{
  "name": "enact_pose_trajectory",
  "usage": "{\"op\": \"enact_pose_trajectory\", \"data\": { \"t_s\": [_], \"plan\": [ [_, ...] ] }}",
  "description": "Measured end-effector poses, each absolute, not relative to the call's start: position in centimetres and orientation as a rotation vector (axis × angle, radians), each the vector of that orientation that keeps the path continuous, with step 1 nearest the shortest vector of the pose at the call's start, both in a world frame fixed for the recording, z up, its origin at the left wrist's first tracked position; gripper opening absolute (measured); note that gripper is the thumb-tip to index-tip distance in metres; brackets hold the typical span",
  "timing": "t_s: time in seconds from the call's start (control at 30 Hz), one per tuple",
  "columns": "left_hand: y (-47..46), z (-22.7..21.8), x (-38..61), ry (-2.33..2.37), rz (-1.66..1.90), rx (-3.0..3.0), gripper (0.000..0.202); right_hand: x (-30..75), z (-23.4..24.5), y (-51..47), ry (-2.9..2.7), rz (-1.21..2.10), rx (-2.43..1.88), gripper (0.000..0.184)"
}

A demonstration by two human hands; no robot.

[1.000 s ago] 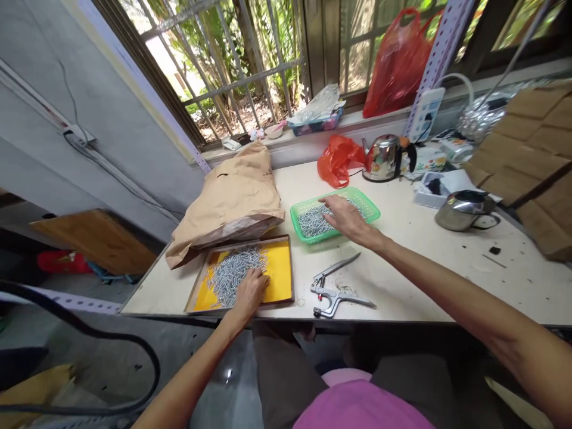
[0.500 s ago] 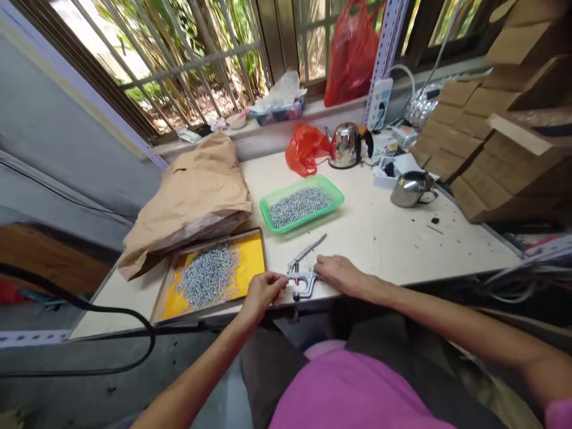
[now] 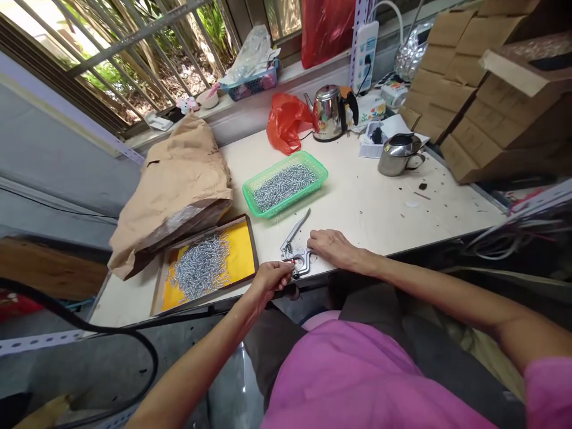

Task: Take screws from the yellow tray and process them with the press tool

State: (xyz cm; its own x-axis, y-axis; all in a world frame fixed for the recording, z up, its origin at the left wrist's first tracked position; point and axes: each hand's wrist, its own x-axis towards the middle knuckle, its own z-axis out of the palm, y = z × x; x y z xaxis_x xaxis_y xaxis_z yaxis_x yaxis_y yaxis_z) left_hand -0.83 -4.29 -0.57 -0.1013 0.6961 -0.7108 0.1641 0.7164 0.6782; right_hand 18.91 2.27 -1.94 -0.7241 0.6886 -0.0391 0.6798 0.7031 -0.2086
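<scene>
A grey hand press with a long lever (image 3: 304, 262) sits at the table's front edge, its lever raised and pointing away from me. My left hand (image 3: 273, 277) pinches at the press's jaw, beside its red part; whatever lies between the fingertips is too small to make out. On the other side, my right hand (image 3: 333, 247) rests on the table with its fingers curled by the frame of the press. Its fingertips are partly hidden, and I cannot tell what they hold.
Left of the press lies a yellow-bottomed tray (image 3: 241, 250) with a heap of small metal pieces. A green plastic basket (image 3: 292, 202) behind holds more. Farther out are a brown paper sack (image 3: 174, 190), a kettle (image 3: 328, 113), a steel jug (image 3: 395, 158) and cardboard boxes (image 3: 482, 131).
My left hand has moved in closer over the jaw of the press. My right hand stays beside the frame with little change. The whole view has shifted as my head moved.
</scene>
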Motion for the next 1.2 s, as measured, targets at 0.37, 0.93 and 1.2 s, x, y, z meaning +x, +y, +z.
{"op": "enact_pose_trajectory", "data": {
  "t_s": [0.37,0.93,1.2],
  "plan": [
    [-3.6,-0.5,-1.2,1.651,0.360,0.717,0.032,18.9,-1.3,2.4,-2.900,0.378,-1.154,0.022],
    [-3.0,-0.3,-1.2,1.637,0.277,0.775,0.039,18.8,0.0,8.5,-3.068,0.381,-0.891,0.090],
    [-3.9,0.5,-0.6,1.865,0.164,1.201,0.035,19.0,0.1,7.5,-3.073,0.282,-0.912,0.057]
  ]
}}
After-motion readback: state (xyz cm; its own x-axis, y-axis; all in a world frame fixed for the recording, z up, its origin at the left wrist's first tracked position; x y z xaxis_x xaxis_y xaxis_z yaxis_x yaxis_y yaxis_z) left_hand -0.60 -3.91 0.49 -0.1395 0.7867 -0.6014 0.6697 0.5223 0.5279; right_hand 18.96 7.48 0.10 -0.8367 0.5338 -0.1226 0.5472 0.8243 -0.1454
